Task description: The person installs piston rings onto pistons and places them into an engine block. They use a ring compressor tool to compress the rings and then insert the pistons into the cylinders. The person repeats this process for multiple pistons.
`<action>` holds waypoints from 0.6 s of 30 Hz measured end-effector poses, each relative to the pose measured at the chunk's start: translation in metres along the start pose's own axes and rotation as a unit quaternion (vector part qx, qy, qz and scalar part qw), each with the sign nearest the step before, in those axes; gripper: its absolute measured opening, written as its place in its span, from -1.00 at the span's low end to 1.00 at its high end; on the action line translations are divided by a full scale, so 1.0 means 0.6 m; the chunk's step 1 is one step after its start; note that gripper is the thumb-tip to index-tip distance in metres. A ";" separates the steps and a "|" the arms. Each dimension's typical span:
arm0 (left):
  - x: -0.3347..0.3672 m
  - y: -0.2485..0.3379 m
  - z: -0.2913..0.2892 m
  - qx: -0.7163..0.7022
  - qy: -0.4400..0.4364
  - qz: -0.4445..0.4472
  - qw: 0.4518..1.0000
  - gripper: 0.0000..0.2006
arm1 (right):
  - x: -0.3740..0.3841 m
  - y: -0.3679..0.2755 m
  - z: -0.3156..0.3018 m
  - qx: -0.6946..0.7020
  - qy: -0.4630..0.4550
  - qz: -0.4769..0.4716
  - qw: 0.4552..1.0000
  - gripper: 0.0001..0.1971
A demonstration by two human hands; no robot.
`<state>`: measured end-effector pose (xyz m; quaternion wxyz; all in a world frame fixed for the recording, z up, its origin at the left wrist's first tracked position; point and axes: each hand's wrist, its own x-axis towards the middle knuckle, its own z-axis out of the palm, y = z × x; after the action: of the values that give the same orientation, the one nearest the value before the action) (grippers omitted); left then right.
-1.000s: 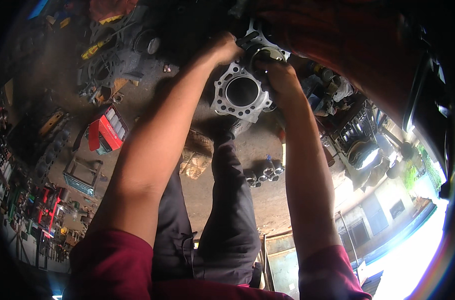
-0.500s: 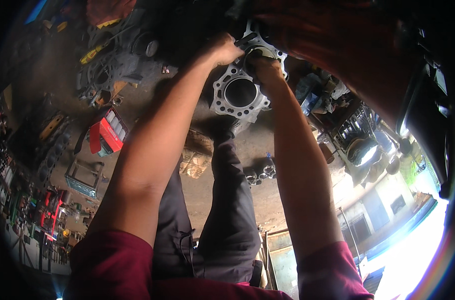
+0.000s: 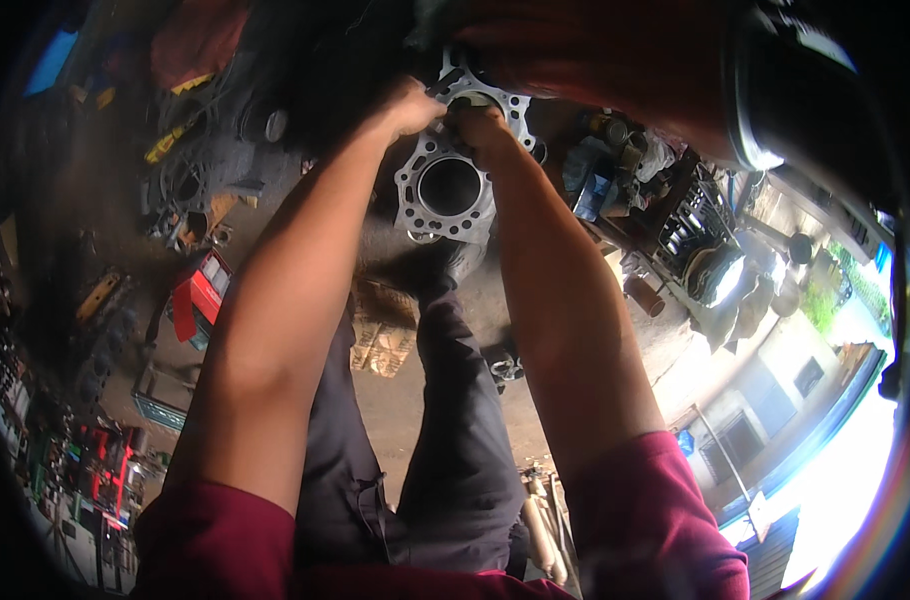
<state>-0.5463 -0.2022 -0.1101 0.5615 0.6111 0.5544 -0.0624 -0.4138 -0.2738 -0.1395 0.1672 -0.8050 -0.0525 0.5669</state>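
Note:
A grey metal engine block [image 3: 407, 196] with large round cylinder bores stands in front of me at the top middle. My left hand [image 3: 411, 106] is closed at the block's left edge, with a short dark bar-like piece [image 3: 445, 82] sticking out from its fingers over the top face. My right hand [image 3: 480, 128] reaches over the farther bore, its fingers curled at the bore's near rim around something dark. What the right fingers hold is hidden by the hand and shadow. Below both hands the nearer bore [image 3: 450, 187] lies uncovered and dark inside.
On the left are a red box [image 3: 203, 296], a small metal frame [image 3: 163, 400] and loose gaskets [image 3: 180, 190]. Flattened cardboard [image 3: 383, 330] lies by my feet. Metal parts [image 3: 690, 215] crowd the right side. A large reddish-brown shape [image 3: 615, 60] overhangs the far right.
My view has shifted, so the block and both hands appear farther left. Both hands keep nearly the same places on the block.

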 end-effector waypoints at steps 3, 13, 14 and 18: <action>-0.009 -0.003 -0.012 -0.006 -0.007 0.011 1.000 -0.56 | -0.009 -0.008 -0.010 -0.002 -0.062 -0.038 0.997 -0.90; -0.272 -0.053 0.016 -0.303 0.066 0.002 0.951 -0.72 | -0.172 -0.024 -0.113 -0.035 -0.099 -0.103 0.989 -0.86; -0.291 -0.055 0.022 -0.329 -0.018 -0.011 0.944 -0.73 | -0.194 -0.021 -0.128 -0.038 -0.098 -0.117 0.988 -0.84; -0.373 -0.068 0.094 -0.187 -0.198 0.056 0.961 -0.83 | -0.259 0.002 -0.195 -0.193 -0.080 -0.198 0.958 -0.74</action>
<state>-0.6304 -0.3909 0.0007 0.7666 0.5009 0.3991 -0.0462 -0.3594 -0.3418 0.0343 0.1127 -0.7473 -0.3328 0.5640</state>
